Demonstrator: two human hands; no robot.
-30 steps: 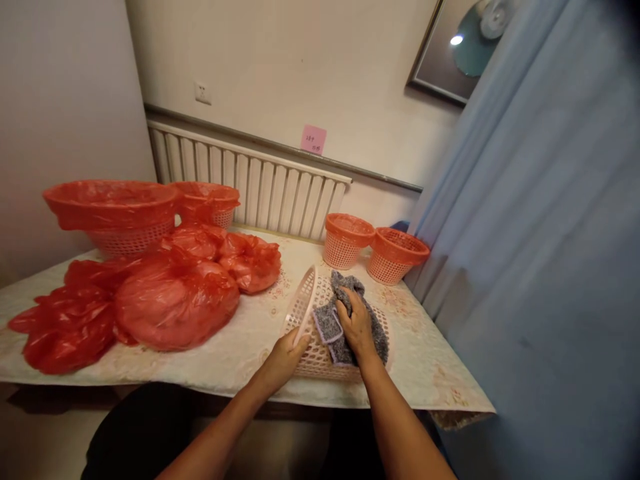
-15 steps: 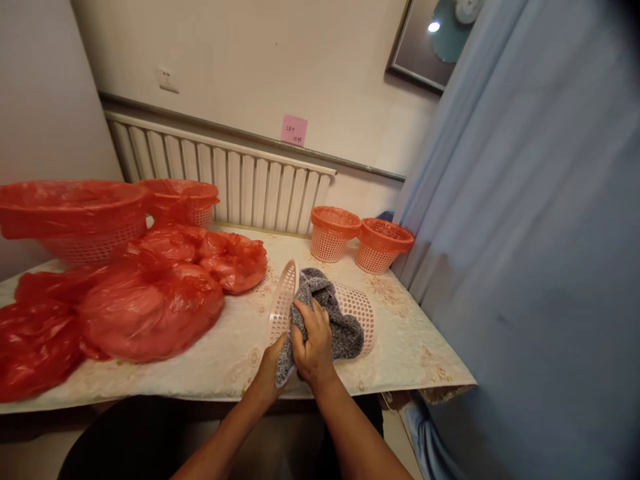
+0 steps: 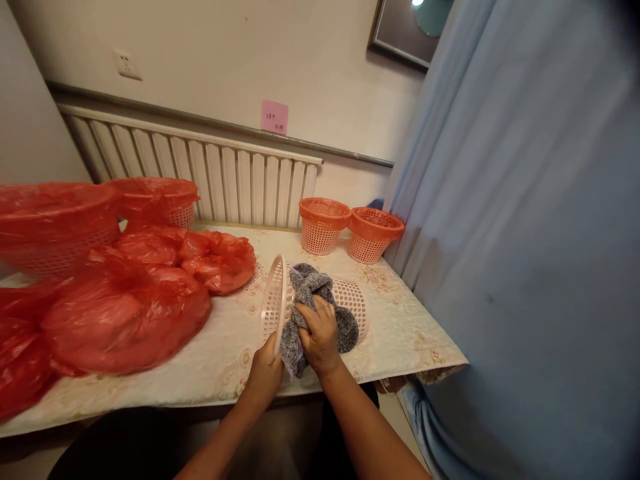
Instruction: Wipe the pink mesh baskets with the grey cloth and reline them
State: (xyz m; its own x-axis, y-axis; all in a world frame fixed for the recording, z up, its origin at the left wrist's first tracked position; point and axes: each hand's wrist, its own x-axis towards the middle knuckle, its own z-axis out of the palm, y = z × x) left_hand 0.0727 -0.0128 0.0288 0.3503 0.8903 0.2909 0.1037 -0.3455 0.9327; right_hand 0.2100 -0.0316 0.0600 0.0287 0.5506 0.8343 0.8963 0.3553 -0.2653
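A pale pink perforated plastic basket (image 3: 354, 297) lies on its side on the table, its mouth toward the left. My left hand (image 3: 267, 370) is closed on the near lower part of the basket's rim. A speckled grey cloth (image 3: 311, 283) is draped bunched over the outside of the basket. My right hand (image 3: 321, 335) is closed around the cloth's middle and presses it against the basket wall. One end of the cloth hangs down between my two hands, and another lies to the right of my right hand.
Red plastic bags (image 3: 125, 327), tied and full, lie on the left of the table (image 3: 400, 333). Behind them are larger bag-lined baskets (image 3: 60, 247). Two small red-lined baskets (image 3: 323, 233) stand at the back right. A radiator (image 3: 225, 177) lines the wall; a blue curtain (image 3: 500, 233) hangs right.
My left hand has moved from the cloth's edge to the basket's rim. The cloth is more bunched under my right hand. The view has turned slightly, shifting things left.
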